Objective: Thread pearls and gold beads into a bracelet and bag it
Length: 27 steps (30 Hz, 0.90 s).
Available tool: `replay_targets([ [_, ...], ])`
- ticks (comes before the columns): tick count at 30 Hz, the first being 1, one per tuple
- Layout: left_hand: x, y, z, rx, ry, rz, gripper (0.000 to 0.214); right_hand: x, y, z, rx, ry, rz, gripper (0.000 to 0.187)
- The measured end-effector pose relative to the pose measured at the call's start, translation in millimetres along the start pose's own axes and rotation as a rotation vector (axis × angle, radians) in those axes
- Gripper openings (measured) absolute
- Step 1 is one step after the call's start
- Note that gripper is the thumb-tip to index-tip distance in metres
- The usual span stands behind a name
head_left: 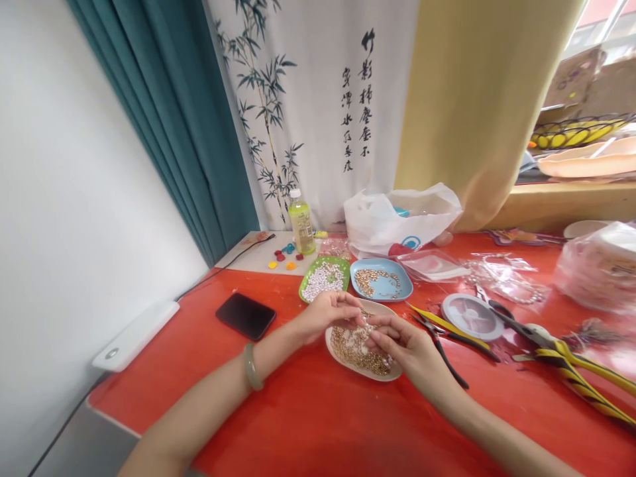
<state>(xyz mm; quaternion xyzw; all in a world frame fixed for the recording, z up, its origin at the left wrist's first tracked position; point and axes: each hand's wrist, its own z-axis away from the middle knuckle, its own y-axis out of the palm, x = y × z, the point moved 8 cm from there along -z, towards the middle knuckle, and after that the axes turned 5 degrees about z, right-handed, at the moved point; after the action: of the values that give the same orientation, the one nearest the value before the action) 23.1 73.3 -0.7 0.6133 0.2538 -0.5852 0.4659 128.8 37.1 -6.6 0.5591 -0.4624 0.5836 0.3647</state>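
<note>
Both my hands meet over a beige dish (334, 348) full of small gold and white beads on the red table. My left hand (328, 313), with a green bangle on its wrist, has its fingers pinched together at the dish's far edge. My right hand (397, 341) is also pinched, fingertips pointing at the left hand's. What the fingertips hold is too small to make out. Just behind stand a green dish (306, 283) of pale beads and a blue dish (402, 289) of gold beads.
A black phone (245, 315) lies to the left, a drink bottle (301, 224) and small coloured pieces behind it. To the right are black-and-yellow pliers (447, 332), a round thread spool (472, 316), more yellow-handled tools (576, 364), plastic bags (397, 215) and packets.
</note>
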Motion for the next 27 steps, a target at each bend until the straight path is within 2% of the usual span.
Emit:
replay_targets([
  [4,2,4.0,4,0.023,-0.068,0.027,0.023,-1,1,0,0.003,0.005,0.006,0.025],
  [7,-1,6.5,7,0.031,-0.062,-0.042,0.019,-1,1,-1,0.001,0.009,-0.010,0.024],
  [12,-19,7.4,9,-0.014,0.094,-0.202,0.013,3,-3,-1,-0.033,0.025,0.008,0.024],
  [18,-38,9.9,11,-0.055,0.212,-0.226,0.010,22,-23,-1,-0.164,-0.046,0.114,0.025],
  [24,-57,20.5,7,-0.058,0.330,-0.228,0.007,53,-19,-3,-0.066,-0.134,0.329,0.022],
  [27,-68,27.1,3,-0.046,0.396,-0.239,0.006,69,-19,-8,-0.058,-0.150,0.408,0.020],
])
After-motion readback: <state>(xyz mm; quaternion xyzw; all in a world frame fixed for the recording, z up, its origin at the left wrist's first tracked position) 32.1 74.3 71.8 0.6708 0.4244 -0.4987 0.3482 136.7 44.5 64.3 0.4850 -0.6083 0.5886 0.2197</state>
